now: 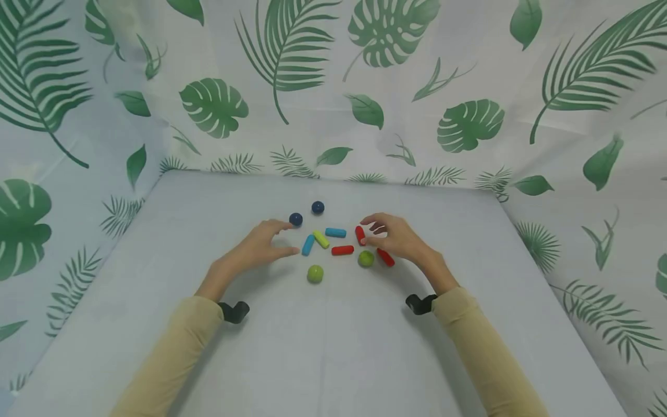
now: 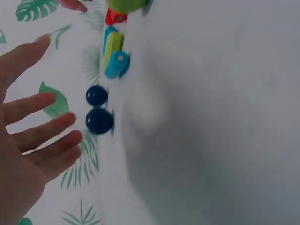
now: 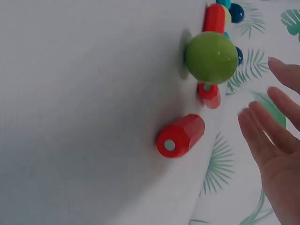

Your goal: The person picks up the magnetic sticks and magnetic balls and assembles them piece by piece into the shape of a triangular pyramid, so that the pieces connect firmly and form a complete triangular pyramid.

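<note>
My left hand [image 1: 259,246], fingers spread and holding nothing, hovers beside a dark blue ball [image 1: 296,219] and a blue stick [image 1: 308,245]. My right hand [image 1: 398,234] hangs with loosely bent fingers over a red stick [image 1: 360,235]; in the right wrist view nothing sits between them. Just below that hand lie a green ball [image 1: 366,258] and another red stick [image 3: 180,136], which has a silvery disc at its end. Between both hands are a yellow-green stick [image 1: 321,239], a second blue stick [image 1: 336,233] and a third red stick [image 1: 342,250].
A second dark blue ball [image 1: 318,207] lies farther back. Nearer the front sits another green ball [image 1: 315,274]. Leaf-printed cloth [image 1: 307,133] rises behind and at both sides of the white table [image 1: 323,347]. Dark wrist-worn pieces [image 1: 235,312] stick out inward from the sleeves.
</note>
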`<state>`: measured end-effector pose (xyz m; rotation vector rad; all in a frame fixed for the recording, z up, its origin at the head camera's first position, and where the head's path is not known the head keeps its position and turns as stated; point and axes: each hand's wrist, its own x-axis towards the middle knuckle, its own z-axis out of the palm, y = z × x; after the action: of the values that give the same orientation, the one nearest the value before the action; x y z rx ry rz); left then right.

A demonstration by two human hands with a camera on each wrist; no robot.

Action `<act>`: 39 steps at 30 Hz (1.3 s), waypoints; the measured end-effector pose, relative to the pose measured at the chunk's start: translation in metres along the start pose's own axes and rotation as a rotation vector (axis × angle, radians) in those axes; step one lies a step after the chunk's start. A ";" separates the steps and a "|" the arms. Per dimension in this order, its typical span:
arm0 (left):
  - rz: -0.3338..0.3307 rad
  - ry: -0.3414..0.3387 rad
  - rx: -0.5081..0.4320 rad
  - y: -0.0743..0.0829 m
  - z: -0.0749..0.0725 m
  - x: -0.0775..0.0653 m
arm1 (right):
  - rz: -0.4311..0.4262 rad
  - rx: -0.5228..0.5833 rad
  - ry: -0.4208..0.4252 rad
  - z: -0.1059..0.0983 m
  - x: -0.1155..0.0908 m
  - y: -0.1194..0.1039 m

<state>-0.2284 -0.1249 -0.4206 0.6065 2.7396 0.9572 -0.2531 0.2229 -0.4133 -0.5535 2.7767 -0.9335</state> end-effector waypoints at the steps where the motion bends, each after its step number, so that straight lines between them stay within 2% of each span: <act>1: 0.007 -0.023 -0.025 0.002 0.004 0.001 | 0.001 0.008 -0.011 0.002 0.001 0.000; 5: 0.052 -0.095 -0.119 0.008 0.023 0.004 | -0.010 0.050 -0.059 0.008 0.003 -0.002; 8: 0.058 -0.128 -0.170 0.013 0.037 0.007 | -0.029 0.067 -0.097 0.013 0.005 -0.006; 14: 0.052 -0.166 -0.169 0.020 0.052 0.008 | -0.075 0.018 -0.130 0.024 0.013 -0.013; 18: 0.037 -0.174 -0.155 0.020 0.054 0.004 | -0.102 0.003 -0.157 0.034 0.021 -0.018; 23: 0.082 -0.164 -0.122 0.017 0.057 0.004 | -0.054 0.039 -0.192 0.041 0.025 -0.024; 26: 0.069 -0.147 -0.108 0.019 0.056 0.006 | -0.045 0.035 -0.212 0.044 0.026 -0.024; 31: 0.018 -0.116 -0.096 0.022 0.053 0.012 | -0.099 -0.051 -0.212 0.045 0.030 -0.024; 35: 0.030 -0.100 -0.101 0.021 0.053 0.018 | -0.151 -0.126 -0.205 0.045 0.033 -0.024; 39: 0.041 -0.083 -0.116 0.020 0.055 0.023 | -0.169 -0.140 -0.199 0.045 0.034 -0.023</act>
<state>-0.2264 -0.0706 -0.4518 0.6679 2.5884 1.0666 -0.2655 0.1677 -0.4355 -0.8637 2.6594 -0.6747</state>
